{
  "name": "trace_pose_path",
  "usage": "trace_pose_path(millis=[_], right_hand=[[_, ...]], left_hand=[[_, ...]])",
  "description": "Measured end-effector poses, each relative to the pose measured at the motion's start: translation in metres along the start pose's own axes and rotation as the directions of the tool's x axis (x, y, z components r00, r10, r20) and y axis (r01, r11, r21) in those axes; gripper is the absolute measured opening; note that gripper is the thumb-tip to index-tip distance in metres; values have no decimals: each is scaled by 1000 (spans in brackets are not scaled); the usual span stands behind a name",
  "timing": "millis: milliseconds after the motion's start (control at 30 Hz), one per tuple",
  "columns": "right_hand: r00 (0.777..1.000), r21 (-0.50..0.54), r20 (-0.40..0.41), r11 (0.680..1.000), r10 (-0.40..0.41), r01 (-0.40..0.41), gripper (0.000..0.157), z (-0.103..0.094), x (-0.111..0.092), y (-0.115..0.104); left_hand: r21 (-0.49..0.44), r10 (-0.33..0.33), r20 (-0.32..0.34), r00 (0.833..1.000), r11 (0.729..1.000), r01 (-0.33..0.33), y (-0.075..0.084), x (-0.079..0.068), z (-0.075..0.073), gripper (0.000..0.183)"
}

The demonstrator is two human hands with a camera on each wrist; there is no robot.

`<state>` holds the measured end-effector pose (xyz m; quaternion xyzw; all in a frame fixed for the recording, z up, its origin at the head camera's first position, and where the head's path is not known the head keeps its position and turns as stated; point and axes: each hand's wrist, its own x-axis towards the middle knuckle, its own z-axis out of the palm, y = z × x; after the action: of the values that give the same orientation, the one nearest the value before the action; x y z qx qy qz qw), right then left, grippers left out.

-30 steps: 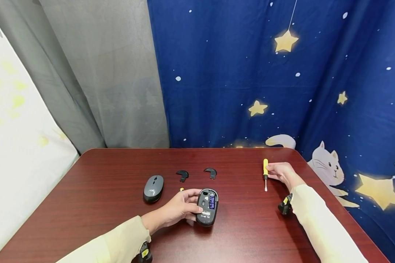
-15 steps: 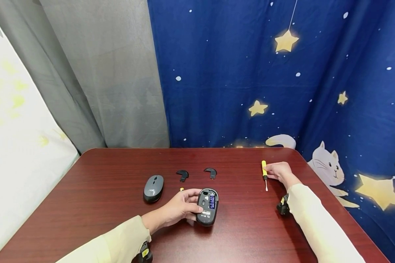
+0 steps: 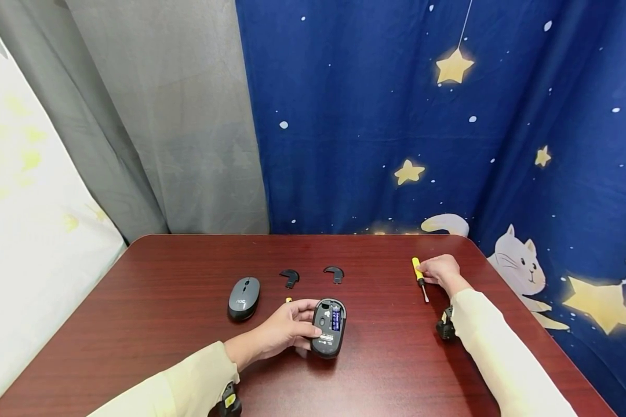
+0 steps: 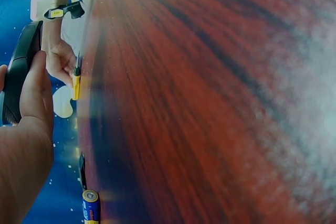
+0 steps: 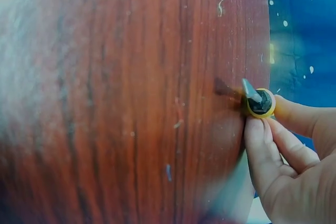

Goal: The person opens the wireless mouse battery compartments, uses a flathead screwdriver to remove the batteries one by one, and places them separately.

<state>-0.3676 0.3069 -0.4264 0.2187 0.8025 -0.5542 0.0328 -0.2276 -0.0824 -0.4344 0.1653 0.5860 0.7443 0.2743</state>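
Observation:
My left hand (image 3: 284,331) grips a dark computer mouse (image 3: 323,345) turned underside up, its battery bay uncovered with a blue battery (image 3: 336,318) inside. The left wrist view shows that mouse (image 4: 19,69) edge-on between thumb and fingers. At the right of the table, my right hand (image 3: 440,271) pinches a screwdriver (image 3: 417,270) by its yellow handle, the metal tip pointing toward the near side. From the right wrist, the screwdriver (image 5: 260,102) appears nearly end-on between thumb and fingertips, close to the tabletop.
A second grey mouse (image 3: 243,298) sits upright on the red-brown table (image 3: 151,324), left of my left hand. Two black battery covers (image 3: 290,278) (image 3: 335,274) lie beyond the held mouse. A loose blue-and-yellow battery (image 4: 91,205) stands partly hidden behind my left hand.
My right hand has shifted slightly left with the screwdriver, whose handle now slants left while its tip swings right. The left hand and its mouse stay in place.

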Motion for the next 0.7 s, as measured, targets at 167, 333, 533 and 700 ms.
trace_pose_path(millis=[167, 333, 533, 700], right_hand=[[1000, -13, -2, 1000, 18, -18, 30, 0, -2, -1], [999, -18, -4, 999, 33, -33, 32, -1, 0, -1], [1000, 4, 0, 1000, 31, -31, 31, -3, 1, -2], [1000, 10, 13, 1000, -3, 3, 28, -7, 0, -3]], left_hand=[[1, -2, 0, 1000, 1000, 2, 0, 0, 0, 58], [-1, -1, 0, 1000, 1000, 1, 0, 0, 0, 58], [-3, 2, 4, 1000, 1000, -2, 0, 0, 0, 58], [-3, -2, 5, 1000, 1000, 2, 0, 0, 0, 59]])
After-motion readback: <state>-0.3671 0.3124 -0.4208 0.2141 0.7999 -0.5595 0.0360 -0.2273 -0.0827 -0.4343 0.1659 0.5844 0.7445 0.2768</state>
